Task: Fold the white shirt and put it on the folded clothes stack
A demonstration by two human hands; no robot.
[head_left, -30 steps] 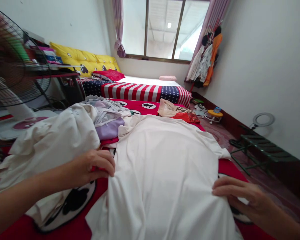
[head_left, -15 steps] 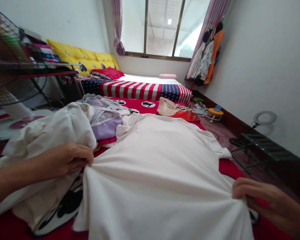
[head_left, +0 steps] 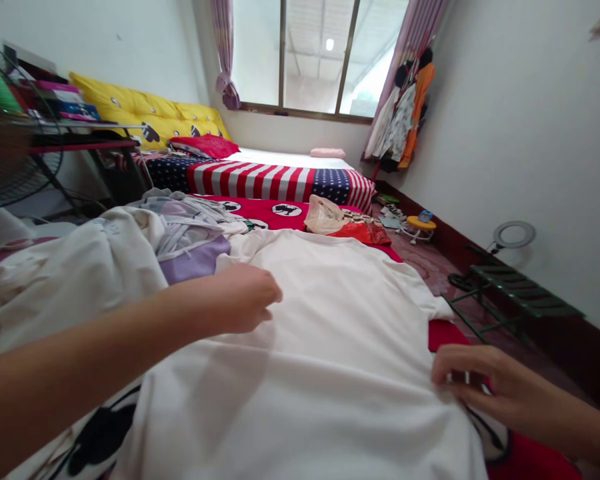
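Observation:
A white T-shirt (head_left: pixel 325 307) lies spread over a red patterned bedcover (head_left: pixel 443 333), its sleeves at the far side and soft wrinkles near me. Over its left half hovers my left hand (head_left: pixel 245 297), fingers curled in and nothing visible in them; a shadow falls on the cloth below. At the shirt's right edge, my right hand (head_left: pixel 485 380) has bent fingers and thumb closed on the fabric. A heap of cream-white clothing (head_left: pixel 115 260) lies to the left, partly behind my left forearm.
Grey and lilac garments (head_left: pixel 195 257) sit beyond the heap. A pale plastic bag (head_left: pixel 325 215) and red cloth (head_left: pixel 363 233) lie past the shirt. At left is a fan (head_left: pixel 20 160); at right, a dark green rack-like stand (head_left: pixel 525 293) and a yellow stool (head_left: pixel 421 223). Another bed (head_left: pixel 265 180) stands under the window.
My left hand has let go of the shirt's left edge and moved right, above the cloth. The stretched folds between the hands have slackened. My right hand stays at the right edge.

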